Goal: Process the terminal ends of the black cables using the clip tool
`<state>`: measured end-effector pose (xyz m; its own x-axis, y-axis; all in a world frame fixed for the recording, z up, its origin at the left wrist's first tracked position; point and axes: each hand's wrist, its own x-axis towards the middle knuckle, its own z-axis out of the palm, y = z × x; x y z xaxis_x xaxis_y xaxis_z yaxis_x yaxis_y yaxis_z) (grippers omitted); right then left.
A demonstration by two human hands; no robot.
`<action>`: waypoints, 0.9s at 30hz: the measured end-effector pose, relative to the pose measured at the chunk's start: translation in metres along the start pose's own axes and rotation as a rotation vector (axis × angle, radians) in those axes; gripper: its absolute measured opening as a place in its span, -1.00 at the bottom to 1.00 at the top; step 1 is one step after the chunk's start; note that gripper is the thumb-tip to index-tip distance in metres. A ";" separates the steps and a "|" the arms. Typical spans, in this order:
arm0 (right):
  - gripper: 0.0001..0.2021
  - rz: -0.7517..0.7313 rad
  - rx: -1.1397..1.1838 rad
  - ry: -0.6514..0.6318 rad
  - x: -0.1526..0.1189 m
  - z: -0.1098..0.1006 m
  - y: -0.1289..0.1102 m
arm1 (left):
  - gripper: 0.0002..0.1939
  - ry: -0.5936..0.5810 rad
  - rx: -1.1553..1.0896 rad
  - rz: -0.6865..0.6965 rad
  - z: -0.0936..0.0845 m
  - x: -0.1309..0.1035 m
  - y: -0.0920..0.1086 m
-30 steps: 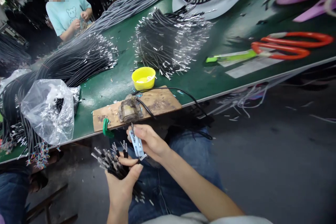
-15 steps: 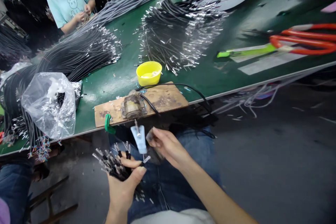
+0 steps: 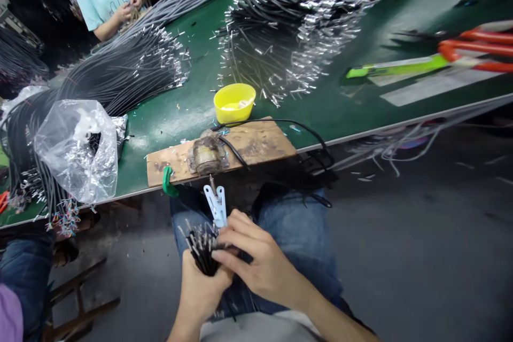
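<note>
My left hand [image 3: 202, 291] is closed around a bundle of black cables [image 3: 203, 256] with stripped, silvery ends pointing up and away. At the bundle's right side is my right hand [image 3: 256, 256], thumb and fingers pinched on a black cable there; the fingers partly hide its end. Just beyond my fingertips, a light blue clothespin [image 3: 216, 206] sits on the shaft of a small, grimy motor [image 3: 206, 154]. The motor is mounted on a wooden board [image 3: 264, 141] at the table's edge.
A yellow bowl [image 3: 234, 105] stands behind the board, and a green clamp [image 3: 169, 181] grips its left end. Piles of cables [image 3: 280, 37], a plastic bag [image 3: 78, 149] and orange-handled scissors [image 3: 476, 51] lie on the green table [image 3: 192, 99]. Across it, a person [image 3: 108, 0] handles something small.
My right hand has moved left and down from beside the clothespin onto the cable bundle. The cables, spread before, are now gathered closer. The clothespin has turned on the shaft.
</note>
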<state>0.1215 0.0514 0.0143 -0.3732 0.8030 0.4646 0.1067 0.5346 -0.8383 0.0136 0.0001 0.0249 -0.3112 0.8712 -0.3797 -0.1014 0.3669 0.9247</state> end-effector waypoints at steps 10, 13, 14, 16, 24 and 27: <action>-0.80 -0.030 0.033 0.285 0.001 0.006 0.004 | -0.62 0.051 -0.120 -0.162 -0.011 -0.003 -0.017; -0.80 -0.067 -0.020 0.347 -0.002 0.011 0.004 | -0.57 -0.043 -0.171 -0.189 -0.010 0.000 -0.018; -0.79 -0.044 0.034 0.310 -0.002 0.011 0.006 | -0.55 -0.074 -0.187 -0.196 -0.011 0.001 -0.017; -0.76 0.042 0.205 0.176 -0.002 0.008 0.011 | -0.53 -0.122 -0.210 -0.207 -0.014 0.003 -0.017; -0.74 0.213 0.530 0.053 0.004 0.000 0.016 | -0.55 -0.177 -0.225 -0.229 -0.016 0.005 -0.013; -0.71 0.282 0.619 0.106 0.003 0.009 0.011 | -0.53 -0.159 -0.220 -0.208 -0.012 0.002 -0.013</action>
<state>0.1139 0.0574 0.0035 -0.3128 0.9277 0.2037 -0.3718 0.0778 -0.9251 0.0028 -0.0070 0.0125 -0.1132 0.8316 -0.5437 -0.3542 0.4775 0.8041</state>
